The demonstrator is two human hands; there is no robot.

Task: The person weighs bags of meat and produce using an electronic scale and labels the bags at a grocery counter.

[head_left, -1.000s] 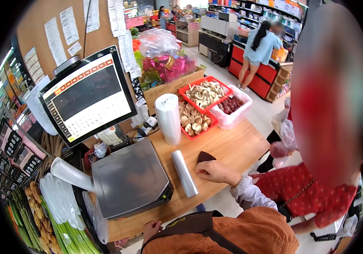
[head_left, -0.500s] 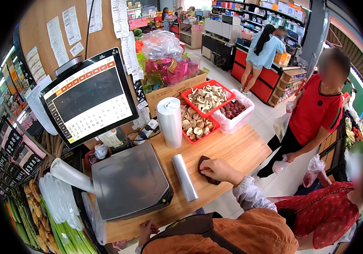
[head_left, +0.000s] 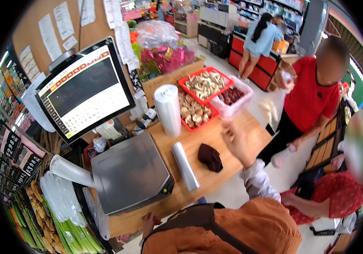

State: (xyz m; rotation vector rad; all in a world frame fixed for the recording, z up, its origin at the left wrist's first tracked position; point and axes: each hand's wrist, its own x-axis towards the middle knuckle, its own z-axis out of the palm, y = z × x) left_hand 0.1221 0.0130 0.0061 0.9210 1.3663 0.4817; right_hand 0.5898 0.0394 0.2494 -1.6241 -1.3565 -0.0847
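Note:
My right hand [head_left: 235,143] is raised over the right part of the wooden table [head_left: 255,127], its fingers smeared by motion. Below and left of it lies a crumpled dark brown cloth [head_left: 210,158], apart from the hand. My left hand [head_left: 150,222] rests by the table's near edge, fingers loosely apart, with nothing seen in it. A flat grey scale [head_left: 130,173] sits just beyond that hand. Between scale and cloth lies a thin roll of clear plastic bags [head_left: 185,166]. A thicker bag roll [head_left: 167,111] stands upright behind it.
Red baskets of sliced mushrooms [head_left: 206,84] and whole mushrooms [head_left: 196,112] stand at the back, beside a lined tub of dark red fruit [head_left: 232,96]. A touch screen [head_left: 86,93] rises at left. Across the table, a person in red [head_left: 312,93] holds plastic bags; another [head_left: 338,199] stands nearer.
My right hand has let go of the brown cloth and lifted up and away to the right. The cloth stays on the table, bunched up. The person in red has shifted a bag forward.

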